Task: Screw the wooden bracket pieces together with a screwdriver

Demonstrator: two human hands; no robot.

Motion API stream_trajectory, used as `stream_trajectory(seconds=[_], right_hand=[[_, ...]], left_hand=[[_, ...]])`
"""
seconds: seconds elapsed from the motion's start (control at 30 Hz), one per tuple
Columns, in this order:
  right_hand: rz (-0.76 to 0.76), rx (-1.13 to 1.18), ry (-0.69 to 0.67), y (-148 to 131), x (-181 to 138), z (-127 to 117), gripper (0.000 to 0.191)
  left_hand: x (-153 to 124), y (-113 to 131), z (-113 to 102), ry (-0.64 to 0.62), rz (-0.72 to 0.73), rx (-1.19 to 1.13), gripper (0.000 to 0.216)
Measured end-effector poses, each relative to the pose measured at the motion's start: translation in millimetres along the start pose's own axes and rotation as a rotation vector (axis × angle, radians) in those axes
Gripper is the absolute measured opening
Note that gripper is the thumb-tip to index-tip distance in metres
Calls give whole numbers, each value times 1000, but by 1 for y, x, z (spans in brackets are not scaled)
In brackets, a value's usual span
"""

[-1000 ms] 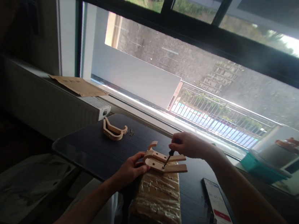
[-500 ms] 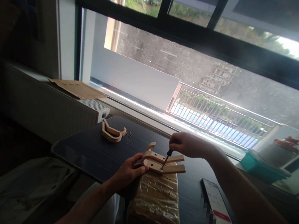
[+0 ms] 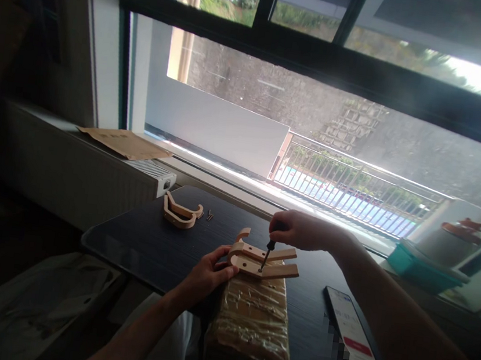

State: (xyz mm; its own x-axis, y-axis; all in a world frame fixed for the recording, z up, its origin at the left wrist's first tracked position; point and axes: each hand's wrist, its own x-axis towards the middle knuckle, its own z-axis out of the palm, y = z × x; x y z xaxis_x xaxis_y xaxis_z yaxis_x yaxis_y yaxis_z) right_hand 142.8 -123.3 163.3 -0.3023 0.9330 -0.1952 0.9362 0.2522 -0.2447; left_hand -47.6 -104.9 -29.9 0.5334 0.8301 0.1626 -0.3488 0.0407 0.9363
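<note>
My right hand [image 3: 293,228] is closed round the dark handle of a screwdriver [image 3: 267,253]. The screwdriver leans slightly, its tip down at a hole in the nearer of two bent wooden hooks [image 3: 279,270]. With thumb and fingers, my left hand [image 3: 214,270] grips the curled end of that hook. The farther wooden hook [image 3: 282,255] lies alongside it. Both rest across the far end of a tape-wrapped package [image 3: 252,321]. Whether a screw sits under the tip is too small to tell.
Two more wooden hooks [image 3: 178,219] lie at the back left of the dark table [image 3: 135,249], with several small screws [image 3: 210,216] beside them. At the right is a phone [image 3: 353,334]. A teal box [image 3: 427,267] and a paper envelope [image 3: 124,142] are near the window.
My right hand and the screwdriver handle have shifted slightly left, so the screwdriver stands a little more upright. My left hand and the hooks stay in place.
</note>
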Motion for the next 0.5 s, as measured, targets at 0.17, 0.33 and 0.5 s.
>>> stream_trajectory(seconds=[0.17,0.33,0.5], right_hand=[[54,-24,51,4,3,7,28],[32,-24,50,3,-1,3,29],[2,1,17,5,-4,1,22]], left_hand=[[0,1,0,-6,16,-8,33],[0,0,0,-14,8,-18,33],[-1,2,1,4,-13,-3,35]])
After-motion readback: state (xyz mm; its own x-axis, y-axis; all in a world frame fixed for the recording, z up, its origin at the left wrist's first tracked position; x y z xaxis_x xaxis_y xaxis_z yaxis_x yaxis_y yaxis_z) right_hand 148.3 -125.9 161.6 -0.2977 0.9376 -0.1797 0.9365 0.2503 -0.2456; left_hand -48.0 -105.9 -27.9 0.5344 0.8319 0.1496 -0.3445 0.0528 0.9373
